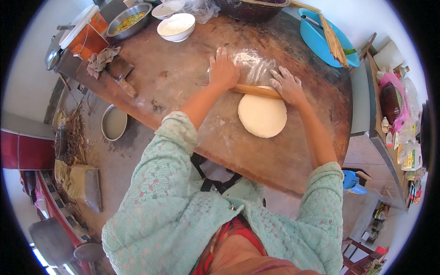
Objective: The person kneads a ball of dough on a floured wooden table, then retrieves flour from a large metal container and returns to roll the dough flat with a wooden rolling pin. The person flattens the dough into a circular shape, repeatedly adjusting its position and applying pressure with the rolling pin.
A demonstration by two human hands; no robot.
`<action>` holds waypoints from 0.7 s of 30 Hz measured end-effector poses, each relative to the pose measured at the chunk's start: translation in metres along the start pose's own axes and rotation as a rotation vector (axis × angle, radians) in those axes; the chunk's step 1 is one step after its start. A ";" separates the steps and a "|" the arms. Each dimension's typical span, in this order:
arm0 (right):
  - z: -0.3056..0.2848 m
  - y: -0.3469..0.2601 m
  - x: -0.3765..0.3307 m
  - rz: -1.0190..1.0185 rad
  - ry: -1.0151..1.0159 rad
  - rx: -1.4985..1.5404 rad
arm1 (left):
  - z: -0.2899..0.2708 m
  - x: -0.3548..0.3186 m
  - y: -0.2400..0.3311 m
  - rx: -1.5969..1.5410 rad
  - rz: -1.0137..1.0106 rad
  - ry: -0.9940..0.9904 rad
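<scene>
Floury tabletop [174, 73], rolling pin [257, 91] on dough [262, 117]
Left hand [223, 71], right hand [288, 87]: loose grip, fingers spread; patchy flour [252, 64] could mean sticking.

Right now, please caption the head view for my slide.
Left hand and right hand on a rolling pin over round dough.

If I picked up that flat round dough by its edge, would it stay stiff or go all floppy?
The dough disc would probably sag, since it looks soft and flattened. It likely wouldn't roll away, because it lies flat on the tabletop. The wooden rolling pin resting across its far edge might hold that side down.
</scene>
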State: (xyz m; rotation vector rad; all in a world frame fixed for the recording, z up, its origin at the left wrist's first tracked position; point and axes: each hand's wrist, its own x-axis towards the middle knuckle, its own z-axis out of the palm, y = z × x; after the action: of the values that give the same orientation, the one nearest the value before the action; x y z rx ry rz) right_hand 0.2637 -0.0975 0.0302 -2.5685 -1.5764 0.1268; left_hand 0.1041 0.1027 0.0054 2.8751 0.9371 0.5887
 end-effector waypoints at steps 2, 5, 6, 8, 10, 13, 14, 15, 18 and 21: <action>0.000 -0.007 -0.020 -0.035 -0.126 0.065 | -0.010 -0.033 0.003 -0.015 0.122 0.013; 0.006 -0.015 -0.046 0.062 -0.041 0.232 | -0.042 -0.073 0.005 -0.105 0.320 0.015; 0.003 -0.013 -0.043 0.178 -0.072 0.313 | -0.059 -0.077 0.007 -0.157 0.320 -0.110; 0.008 -0.022 -0.046 0.311 0.036 0.333 | -0.065 -0.097 0.000 -0.183 0.387 -0.151; 0.001 -0.032 -0.065 0.402 0.029 0.355 | -0.075 -0.104 0.003 -0.171 0.412 -0.174; 0.020 -0.037 -0.120 0.365 0.122 0.363 | -0.080 -0.132 0.005 -0.153 0.472 -0.152; 0.018 -0.049 -0.152 0.354 0.197 0.420 | -0.083 -0.145 0.006 -0.157 0.489 -0.102; 0.018 -0.060 -0.177 0.293 0.266 0.295 | -0.085 -0.156 0.008 -0.160 0.505 -0.057; 0.030 -0.069 -0.206 0.181 0.358 0.072 | -0.076 -0.161 0.013 -0.154 0.480 0.010; 0.030 -0.051 -0.175 0.164 0.320 -0.064 | -0.064 -0.132 0.016 -0.126 0.439 0.005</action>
State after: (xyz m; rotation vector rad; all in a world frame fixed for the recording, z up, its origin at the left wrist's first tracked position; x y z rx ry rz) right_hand 0.1349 -0.2290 0.0097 -2.6007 -1.2750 -0.3087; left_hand -0.0086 0.0097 0.0226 2.9691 0.2478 0.6532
